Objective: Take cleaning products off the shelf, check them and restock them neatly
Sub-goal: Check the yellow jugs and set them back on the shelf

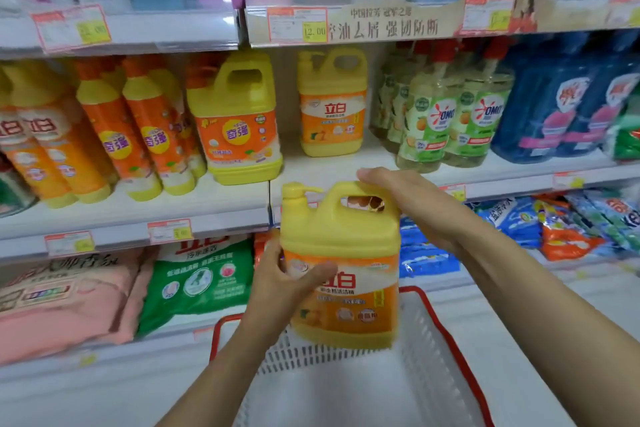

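Shop shelving [138, 215] of detergents beyond both hands; white basket [446, 333] beneath them; yellow jug [341, 239] upright between, right hand [412, 204] gripping its handle, left hand [280, 282] clasping its label side, apparently steadied for checking.

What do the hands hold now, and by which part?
Both hold one yellow plastic detergent jug with an orange label: the right hand grips its top handle, the left hand grips its side, thumb on the label.
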The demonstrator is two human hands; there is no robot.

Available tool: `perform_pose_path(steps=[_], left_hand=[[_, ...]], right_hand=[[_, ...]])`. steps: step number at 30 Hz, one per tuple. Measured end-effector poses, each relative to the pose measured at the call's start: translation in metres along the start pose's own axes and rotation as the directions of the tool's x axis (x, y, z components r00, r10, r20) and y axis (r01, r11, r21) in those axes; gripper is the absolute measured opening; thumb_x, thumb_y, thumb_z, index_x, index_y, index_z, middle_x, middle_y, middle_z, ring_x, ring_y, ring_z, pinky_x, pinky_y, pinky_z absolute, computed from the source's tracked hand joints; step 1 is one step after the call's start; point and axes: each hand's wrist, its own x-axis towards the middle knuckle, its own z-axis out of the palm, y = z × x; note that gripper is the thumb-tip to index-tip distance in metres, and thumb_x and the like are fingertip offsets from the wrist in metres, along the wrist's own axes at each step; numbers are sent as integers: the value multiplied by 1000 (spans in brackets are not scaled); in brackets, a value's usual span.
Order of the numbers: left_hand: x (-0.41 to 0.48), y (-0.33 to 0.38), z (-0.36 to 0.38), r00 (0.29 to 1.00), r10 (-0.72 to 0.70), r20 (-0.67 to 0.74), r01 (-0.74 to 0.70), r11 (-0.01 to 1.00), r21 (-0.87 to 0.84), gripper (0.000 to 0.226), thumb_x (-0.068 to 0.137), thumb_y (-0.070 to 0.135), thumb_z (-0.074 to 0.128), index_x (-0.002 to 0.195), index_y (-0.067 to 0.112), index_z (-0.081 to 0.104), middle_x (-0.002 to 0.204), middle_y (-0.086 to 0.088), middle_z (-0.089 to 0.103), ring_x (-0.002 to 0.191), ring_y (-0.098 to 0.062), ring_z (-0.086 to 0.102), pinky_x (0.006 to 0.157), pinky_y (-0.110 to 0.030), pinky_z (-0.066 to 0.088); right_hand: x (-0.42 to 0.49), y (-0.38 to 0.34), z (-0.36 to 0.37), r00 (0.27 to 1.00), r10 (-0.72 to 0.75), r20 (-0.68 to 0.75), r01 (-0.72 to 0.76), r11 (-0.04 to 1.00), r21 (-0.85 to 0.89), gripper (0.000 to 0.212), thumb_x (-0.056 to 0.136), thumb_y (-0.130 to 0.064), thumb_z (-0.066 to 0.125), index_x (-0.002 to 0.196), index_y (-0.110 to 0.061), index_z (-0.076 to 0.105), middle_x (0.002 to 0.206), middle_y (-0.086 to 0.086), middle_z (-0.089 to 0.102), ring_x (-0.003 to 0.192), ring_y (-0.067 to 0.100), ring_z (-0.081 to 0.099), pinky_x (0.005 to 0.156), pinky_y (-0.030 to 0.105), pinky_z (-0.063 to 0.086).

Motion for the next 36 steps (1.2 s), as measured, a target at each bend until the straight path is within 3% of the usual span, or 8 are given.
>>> perform_pose_path(steps=[5,10,13,17,22,26,29,36], left_hand=[[4,-11,50,986,157,-49,-127,914,384,93,36,73,79,119,45,47,113,22,60,104,-3,59,82,-38,55],[21,-16,100,979,130,158,-158,970,186,71,54,70,75,117,48,50,120,17,55,111,-6,56,90,-45,54],[32,-12,134,963,152,222,-187,971,147,49,71,72,51,111,45,57,117,12,57,111,-7,55,98,-41,49],[46,-30,184,931,64,359,-86,995,47,47,72,62,58,109,34,66,104,8,70,98,-13,68,88,-41,56],[52,-84,236,845,-52,533,-65,978,200,25,86,52,61,109,42,64,96,21,71,85,9,63,76,-18,47],[46,-142,269,760,-254,599,90,953,290,44,80,69,50,115,44,62,124,13,66,116,-6,60,105,-39,46],[39,-171,293,701,-408,585,201,900,387,61,69,79,42,115,43,58,133,3,60,122,-14,56,109,-43,42],[36,-191,316,641,-445,626,-243,655,715,35,101,33,43,127,13,52,122,-10,63,114,-28,58,92,-36,46]], right_hand=[[-15,9,-37,996,78,52,-63,967,-248,51,73,-58,69,91,-10,72,45,-12,49,47,3,44,53,19,31],[-32,38,-74,978,-15,-207,-26,981,-192,47,58,-56,78,80,-15,80,75,2,75,75,15,69,72,44,53],[-42,72,-107,941,1,-339,-42,993,-114,36,55,-49,85,73,-18,81,74,3,76,71,10,66,68,36,50],[-60,121,-145,903,54,-427,-91,994,-66,44,51,-59,81,58,-16,74,47,-2,57,48,6,48,52,22,36],[-81,209,-170,862,150,-483,-173,985,-2,48,76,-41,80,41,-20,55,44,-10,40,45,5,32,51,24,27],[-102,281,-167,801,303,-517,-339,940,27,53,81,-57,68,38,-28,56,60,6,68,51,9,45,60,29,37],[-113,320,-161,748,400,-529,-418,904,92,60,82,-60,62,41,-17,54,71,-4,76,54,8,54,66,30,44],[-130,377,-148,771,451,-450,-430,890,155,44,75,-48,77,50,-13,65,46,-9,51,45,8,45,51,17,35]])
